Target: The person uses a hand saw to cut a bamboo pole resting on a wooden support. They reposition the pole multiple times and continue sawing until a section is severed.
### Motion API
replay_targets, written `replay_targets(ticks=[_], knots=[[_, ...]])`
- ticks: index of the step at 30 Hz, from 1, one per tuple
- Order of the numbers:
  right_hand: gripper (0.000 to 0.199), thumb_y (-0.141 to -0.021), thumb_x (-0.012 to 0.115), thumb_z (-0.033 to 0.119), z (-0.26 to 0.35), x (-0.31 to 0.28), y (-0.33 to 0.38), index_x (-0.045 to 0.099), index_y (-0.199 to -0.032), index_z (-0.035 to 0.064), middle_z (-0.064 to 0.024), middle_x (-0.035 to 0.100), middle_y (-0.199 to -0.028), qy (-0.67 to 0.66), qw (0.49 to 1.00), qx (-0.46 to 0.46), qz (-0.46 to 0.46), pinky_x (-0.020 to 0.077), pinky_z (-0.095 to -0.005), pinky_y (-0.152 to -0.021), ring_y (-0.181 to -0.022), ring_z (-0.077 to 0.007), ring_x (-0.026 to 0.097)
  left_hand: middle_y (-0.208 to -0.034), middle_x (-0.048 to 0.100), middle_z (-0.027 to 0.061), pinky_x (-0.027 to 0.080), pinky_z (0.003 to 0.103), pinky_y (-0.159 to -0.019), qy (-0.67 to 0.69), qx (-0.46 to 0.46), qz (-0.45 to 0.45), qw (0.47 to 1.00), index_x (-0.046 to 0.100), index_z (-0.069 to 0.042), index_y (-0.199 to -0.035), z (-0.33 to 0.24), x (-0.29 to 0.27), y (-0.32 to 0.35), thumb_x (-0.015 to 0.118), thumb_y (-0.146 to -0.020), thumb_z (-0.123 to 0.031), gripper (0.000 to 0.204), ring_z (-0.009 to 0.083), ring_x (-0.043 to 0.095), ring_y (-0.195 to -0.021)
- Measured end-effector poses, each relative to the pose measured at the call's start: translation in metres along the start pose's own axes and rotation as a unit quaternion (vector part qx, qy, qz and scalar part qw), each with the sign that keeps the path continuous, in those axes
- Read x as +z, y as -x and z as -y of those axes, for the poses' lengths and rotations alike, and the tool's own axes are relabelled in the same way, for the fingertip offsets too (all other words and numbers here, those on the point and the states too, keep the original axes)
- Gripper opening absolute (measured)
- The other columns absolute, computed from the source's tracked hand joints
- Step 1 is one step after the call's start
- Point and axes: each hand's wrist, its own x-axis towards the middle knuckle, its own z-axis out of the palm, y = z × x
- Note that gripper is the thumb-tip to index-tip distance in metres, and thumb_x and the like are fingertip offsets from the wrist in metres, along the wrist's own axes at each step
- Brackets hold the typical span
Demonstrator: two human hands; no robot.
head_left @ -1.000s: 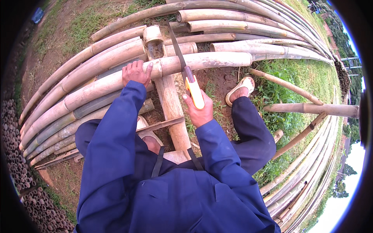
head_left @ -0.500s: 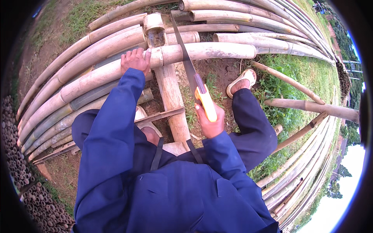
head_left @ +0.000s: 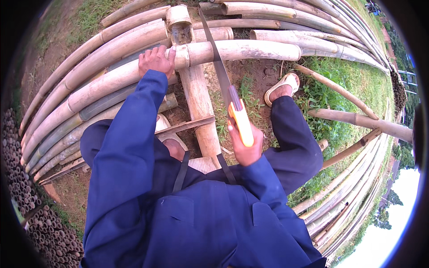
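A thick pale bamboo pole (head_left: pixel 263 50) lies crosswise in front of me, resting over a notched bamboo post (head_left: pixel 199 96). My left hand (head_left: pixel 156 61) grips it from above, just left of the post, fingers curled over the far side. In my right hand (head_left: pixel 248 144) is a handsaw (head_left: pixel 241 121) with a yellow and white handle. Its long dark blade crosses the pole a little right of the post, the tip pointing away from me. Whether the teeth have cut into the bamboo cannot be made out.
More bamboo poles (head_left: pixel 89 118) lie side by side at the left, with others (head_left: pixel 308 39) at the far right. A thin slat (head_left: pixel 185 126) crosses the post near my feet. Propped poles (head_left: pixel 364 121) stand at the right. Stacked cut bamboo (head_left: pixel 53 236) shows at lower left.
My right hand has drawn the saw slightly toward me across the pole. My left hand keeps its grip in the same place. The view has shifted a little.
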Motion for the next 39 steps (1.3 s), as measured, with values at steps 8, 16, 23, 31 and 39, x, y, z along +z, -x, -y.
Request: replay_targets(ticks=[8,16,23,31,39], knots=[[0.020,-0.092,0.074,0.002,0.003,-0.003,0.015,0.069,-0.110,-0.0041,-0.0044,0.066,-0.083,-0.068,0.998,0.005,-0.004,0.0508,-0.0285,-0.068,-0.073,-0.0101,0.060,-0.107,0.075,0.0066,0.046,0.043,-0.094,0.003,0.008,0.005,1.000,0.073,-0.015,-0.110,0.006,-0.002,-0.007,0.044,-0.103,-0.056,0.050,0.0262,0.068,-0.104],[0.009,-0.093,0.070,0.003,-0.004,-0.004,-0.002,0.069,-0.098,-0.0045,-0.0064,0.065,-0.075,0.022,0.999,0.030,0.008,0.0488,-0.0317,-0.061,-0.067,-0.0107,0.057,-0.109,0.075,0.0071,0.045,0.042,-0.097,-0.016,-0.002,0.019,1.000,0.073,-0.016,-0.115,-0.004,0.002,0.003,0.045,-0.103,-0.058,0.051,0.0274,0.068,-0.106],[0.013,-0.091,0.074,0.004,-0.013,0.003,0.001,0.068,-0.099,-0.0052,-0.0059,0.065,-0.074,-0.030,0.999,-0.020,-0.015,0.0506,-0.0319,-0.065,-0.068,-0.0118,0.059,-0.109,0.075,0.0067,0.045,0.043,-0.096,0.003,0.024,-0.006,1.000,0.073,-0.016,-0.115,0.002,-0.002,-0.015,0.043,-0.103,-0.060,0.055,0.0269,0.068,-0.105],[0.007,-0.091,0.070,0.001,-0.001,-0.005,0.001,0.068,-0.092,-0.0048,-0.0088,0.064,-0.069,0.018,1.000,0.001,0.015,0.0490,-0.0313,-0.059,-0.062,-0.0125,0.060,-0.107,0.075,0.0068,0.046,0.042,-0.095,-0.010,0.002,0.003,1.000,0.074,-0.016,-0.112,0.002,0.001,-0.001,0.040,-0.103,-0.062,0.058,0.0276,0.068,-0.103],[0.014,-0.090,0.074,0.003,0.009,-0.008,0.000,0.069,-0.100,-0.0046,-0.0070,0.066,-0.077,-0.039,0.999,0.033,0.014,0.0507,-0.0311,-0.066,-0.070,-0.0117,0.060,-0.107,0.075,0.0066,0.046,0.041,-0.094,0.007,0.014,-0.019,1.000,0.074,-0.016,-0.112,0.009,0.003,-0.004,0.042,-0.103,-0.061,0.056,0.0263,0.069,-0.103]])
